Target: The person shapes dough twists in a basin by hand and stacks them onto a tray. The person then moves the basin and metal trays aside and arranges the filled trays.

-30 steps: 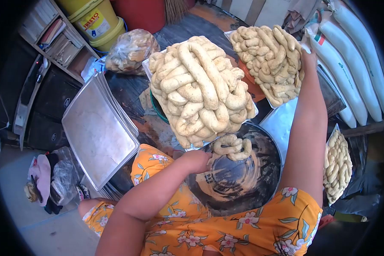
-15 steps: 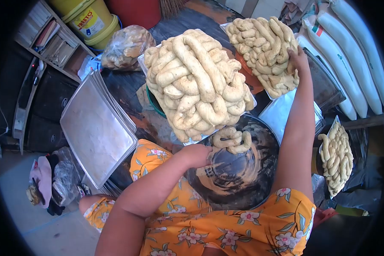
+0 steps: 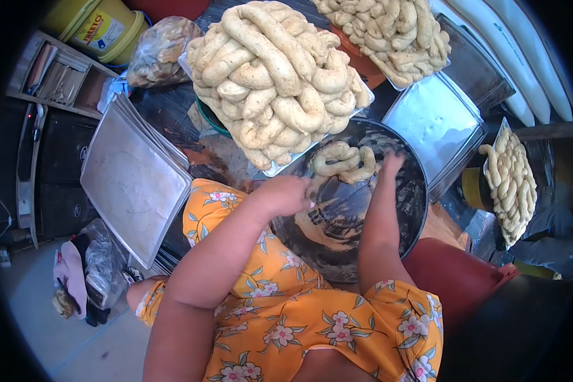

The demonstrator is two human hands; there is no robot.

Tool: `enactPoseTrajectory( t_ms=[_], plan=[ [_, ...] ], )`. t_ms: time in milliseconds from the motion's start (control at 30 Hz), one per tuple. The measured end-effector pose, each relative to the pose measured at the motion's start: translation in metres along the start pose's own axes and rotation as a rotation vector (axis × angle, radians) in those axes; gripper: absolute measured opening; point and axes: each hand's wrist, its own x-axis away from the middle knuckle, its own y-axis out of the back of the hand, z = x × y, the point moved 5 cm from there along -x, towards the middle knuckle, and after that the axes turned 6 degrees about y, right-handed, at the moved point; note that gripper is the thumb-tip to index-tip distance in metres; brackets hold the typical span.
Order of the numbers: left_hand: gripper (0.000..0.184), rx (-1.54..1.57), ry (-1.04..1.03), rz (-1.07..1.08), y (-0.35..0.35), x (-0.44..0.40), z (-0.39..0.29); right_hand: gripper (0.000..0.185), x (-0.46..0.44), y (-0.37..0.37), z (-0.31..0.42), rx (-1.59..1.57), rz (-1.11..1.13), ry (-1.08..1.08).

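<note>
Two looped strips of pale dough (image 3: pixel 344 160) lie in a wide round black pan (image 3: pixel 356 270) that is smeared with powder. My left hand (image 3: pixel 288 194) is over the pan's left side, fingers curled in; whatever they may hold is hidden. Over the pan's right side, close beside the loops, my right hand (image 3: pixel 393 163) points away from me, its fingers too blurred to read. Just beyond the pan a tray is heaped with thick dough twists (image 3: pixel 280 83). A second heaped tray of dough twists (image 3: pixel 388 35) stands farther back on the right.
Stacked metal baking sheets (image 3: pixel 134 181) lean at the left, and more metal sheets (image 3: pixel 434 118) lie right of the pan. Another tray of dough twists (image 3: pixel 510 181) is at far right. A plastic bag (image 3: pixel 163 51), yellow buckets (image 3: pixel 105 28) and white sacks (image 3: pixel 522 60) stand farther back.
My right hand has left the far right tray of dough and come down into the black pan beside the loops. My left hand stays by the pan's left side. The view has tilted downward.
</note>
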Motion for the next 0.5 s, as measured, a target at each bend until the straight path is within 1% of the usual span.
enactPoseTrajectory(
  t_ms=[67, 133, 167, 233, 267, 300, 367, 400, 467, 500],
  plan=[
    [0.056, -0.034, -0.021, -0.014, -0.004, -0.003, 0.001, 0.058, 0.035, 0.006, -0.075, 0.666, -0.013, -0.284],
    [0.055, -0.024, -0.030, -0.021, -0.005, -0.005, 0.004, 0.051, 0.074, -0.011, -0.104, 0.411, 0.150, 0.118],
    [0.055, 0.005, -0.030, -0.019, -0.002, -0.003, 0.004, 0.048, 0.086, -0.012, -0.104, 0.410, 0.175, 0.113],
    [0.055, 0.047, -0.007, 0.001, 0.001, 0.004, 0.001, 0.043, 0.099, -0.021, -0.077, 0.401, 0.221, 0.113],
    [0.055, 0.061, 0.018, 0.016, 0.005, 0.007, -0.001, 0.037, 0.124, -0.027, -0.017, 0.343, 0.298, 0.091],
    [0.055, 0.076, 0.044, 0.030, 0.006, 0.009, -0.001, 0.038, 0.132, -0.033, -0.016, 0.135, 0.372, -0.058],
    [0.054, 0.033, 0.014, -0.013, 0.003, 0.004, 0.006, 0.040, 0.151, -0.044, -0.009, -0.283, 0.508, -0.359],
    [0.053, 0.011, -0.002, -0.034, 0.002, 0.001, 0.008, 0.045, 0.167, -0.042, 0.019, -0.431, 0.672, -0.371],
    [0.053, -0.015, -0.032, -0.063, 0.001, -0.001, 0.009, 0.049, 0.202, -0.036, 0.054, -0.410, 1.096, -0.439],
    [0.053, -0.029, -0.050, -0.071, -0.001, -0.001, 0.007, 0.049, 0.223, -0.030, 0.068, -0.204, 1.280, -0.426]
  ],
)
